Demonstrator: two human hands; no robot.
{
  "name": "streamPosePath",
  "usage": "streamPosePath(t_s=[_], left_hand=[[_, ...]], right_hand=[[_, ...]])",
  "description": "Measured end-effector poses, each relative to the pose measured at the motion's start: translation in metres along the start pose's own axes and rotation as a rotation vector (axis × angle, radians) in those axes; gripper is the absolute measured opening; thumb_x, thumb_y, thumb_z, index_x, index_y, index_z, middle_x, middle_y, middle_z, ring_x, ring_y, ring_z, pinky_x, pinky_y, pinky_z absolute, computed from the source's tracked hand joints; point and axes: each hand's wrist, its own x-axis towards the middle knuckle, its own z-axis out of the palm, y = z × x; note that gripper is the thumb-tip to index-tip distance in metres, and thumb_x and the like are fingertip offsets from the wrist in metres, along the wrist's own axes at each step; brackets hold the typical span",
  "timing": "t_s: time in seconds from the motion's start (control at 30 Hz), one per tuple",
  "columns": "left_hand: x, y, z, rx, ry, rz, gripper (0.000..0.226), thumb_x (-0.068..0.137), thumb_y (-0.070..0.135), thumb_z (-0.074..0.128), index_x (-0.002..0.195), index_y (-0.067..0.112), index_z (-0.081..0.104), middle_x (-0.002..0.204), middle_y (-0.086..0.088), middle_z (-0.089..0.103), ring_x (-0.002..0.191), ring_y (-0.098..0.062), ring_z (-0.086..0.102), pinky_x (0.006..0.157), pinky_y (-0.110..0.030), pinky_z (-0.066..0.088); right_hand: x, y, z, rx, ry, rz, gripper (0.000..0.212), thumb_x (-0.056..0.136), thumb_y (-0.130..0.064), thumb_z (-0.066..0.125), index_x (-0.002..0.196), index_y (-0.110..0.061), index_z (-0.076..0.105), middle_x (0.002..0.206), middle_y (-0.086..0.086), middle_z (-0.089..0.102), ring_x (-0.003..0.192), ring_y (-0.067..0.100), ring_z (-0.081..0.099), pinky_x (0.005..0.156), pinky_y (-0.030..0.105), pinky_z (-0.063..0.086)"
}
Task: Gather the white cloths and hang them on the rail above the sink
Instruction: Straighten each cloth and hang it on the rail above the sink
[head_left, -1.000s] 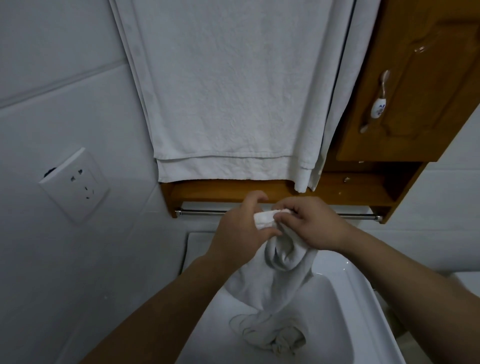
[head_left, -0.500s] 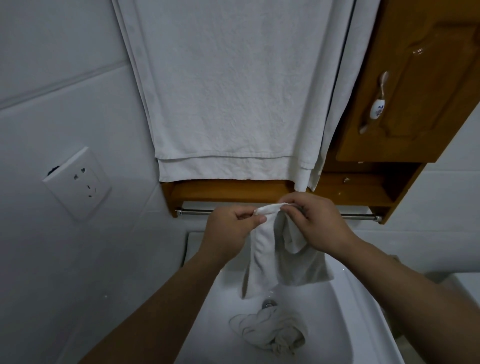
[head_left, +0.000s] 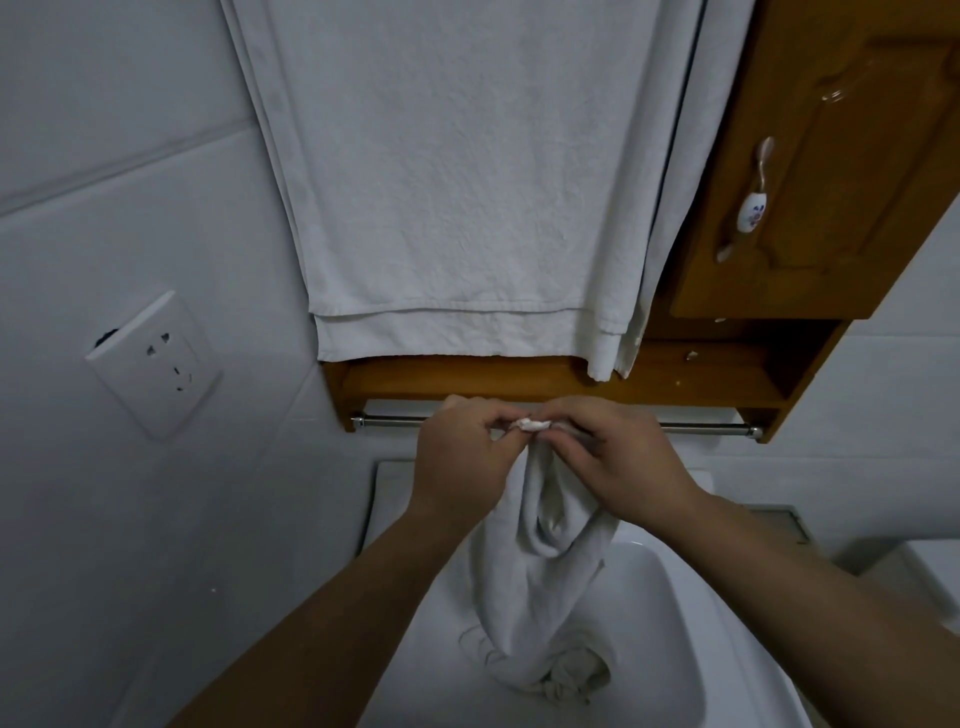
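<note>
A small white cloth (head_left: 540, 561) hangs bunched from both my hands, just in front of the metal rail (head_left: 696, 429) under the wooden shelf. My left hand (head_left: 462, 467) and my right hand (head_left: 618, 467) pinch its top edge together, fingertips almost touching. The cloth's lower end droops into the white sink (head_left: 691, 613). A second crumpled white cloth (head_left: 566, 675) lies in the sink basin, partly hidden behind the hanging one. A large white towel (head_left: 467, 182) hangs above the shelf.
A wooden cabinet (head_left: 810, 171) with a ceramic handle (head_left: 750, 208) juts out at the upper right. A wall socket (head_left: 156, 364) sits on the tiled wall at left. A white fixture (head_left: 930, 571) shows at the right edge.
My hands have drawn together at the cloth's top edge and risen slightly toward the rail. The cloth now hangs more bunched, its end reaching down over the crumpled cloth.
</note>
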Motion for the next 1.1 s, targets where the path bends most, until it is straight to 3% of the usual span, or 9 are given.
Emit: streamPosePath(t_s=[0.13,0.27,0.37,0.5,0.6,0.7,0.87,1.1], left_hand=[[-0.002,0.003,0.0,-0.051,-0.057,-0.007,0.014,0.079,0.03,0.078,0.092,0.024,0.078,0.075,0.021,0.061,0.076,-0.003,0.055,0.067,-0.02,0.045],[-0.003,0.009,-0.002,-0.268,-0.15,-0.107,0.012,0.083,0.024,0.076,0.094,0.02,0.079,0.063,0.023,0.064,0.066,0.003,0.06,0.059,-0.008,0.041],[-0.001,0.009,-0.002,-0.383,-0.165,-0.195,0.01,0.089,0.023,0.068,0.091,0.021,0.078,0.066,0.008,0.07,0.061,-0.001,0.06,0.057,-0.012,0.044],[-0.001,0.007,0.001,-0.532,-0.196,-0.313,0.016,0.095,0.025,0.061,0.092,0.025,0.077,0.084,-0.005,0.075,0.082,-0.023,0.069,0.074,-0.034,0.057],[-0.002,0.005,0.002,-0.697,-0.285,-0.382,0.021,0.097,0.018,0.058,0.103,0.01,0.076,0.095,-0.008,0.076,0.093,-0.024,0.071,0.083,-0.033,0.057],[-0.003,0.001,0.005,-0.964,-0.373,-0.473,0.024,0.097,0.013,0.055,0.11,0.0,0.071,0.109,-0.02,0.071,0.106,-0.035,0.066,0.095,-0.045,0.052],[-0.003,0.001,0.008,-1.257,-0.43,-0.682,0.042,0.09,0.019,0.058,0.121,-0.009,0.061,0.12,-0.03,0.063,0.116,-0.041,0.06,0.096,-0.043,0.05],[-0.005,0.002,0.008,-1.328,-0.485,-0.789,0.047,0.094,0.024,0.055,0.128,-0.007,0.056,0.129,-0.03,0.057,0.122,-0.04,0.055,0.102,-0.045,0.048]], right_hand=[[0.002,0.003,-0.001,-0.071,0.063,0.019,0.014,0.092,-0.018,0.067,0.104,-0.024,0.071,0.095,-0.013,0.069,0.087,-0.001,0.059,0.073,0.007,0.043],[0.004,0.005,-0.006,-0.026,0.127,0.027,0.011,0.092,-0.017,0.067,0.1,-0.023,0.071,0.092,-0.013,0.069,0.084,0.001,0.062,0.072,0.011,0.046],[0.004,0.005,-0.005,0.033,0.162,0.039,0.012,0.092,-0.014,0.067,0.099,-0.022,0.072,0.092,-0.014,0.07,0.085,0.001,0.064,0.073,0.012,0.047],[0.003,0.008,-0.004,0.122,0.175,0.071,0.013,0.093,-0.011,0.066,0.099,-0.021,0.072,0.09,-0.016,0.069,0.083,0.002,0.064,0.071,0.016,0.049],[0.001,0.01,-0.002,0.175,0.177,0.077,0.012,0.093,-0.014,0.063,0.098,-0.02,0.071,0.09,-0.015,0.069,0.082,0.006,0.066,0.07,0.022,0.05],[-0.002,0.009,-0.001,0.206,0.18,0.076,0.012,0.093,-0.014,0.061,0.098,-0.021,0.069,0.09,-0.015,0.068,0.081,0.007,0.065,0.069,0.018,0.048],[-0.005,0.01,0.003,0.172,0.154,0.043,0.015,0.092,-0.012,0.062,0.101,-0.02,0.069,0.094,-0.017,0.068,0.085,0.001,0.063,0.072,0.011,0.045],[-0.007,0.017,0.004,-0.007,0.131,-0.064,0.017,0.094,-0.021,0.055,0.106,-0.02,0.066,0.101,-0.019,0.06,0.092,-0.01,0.052,0.081,0.001,0.038]])
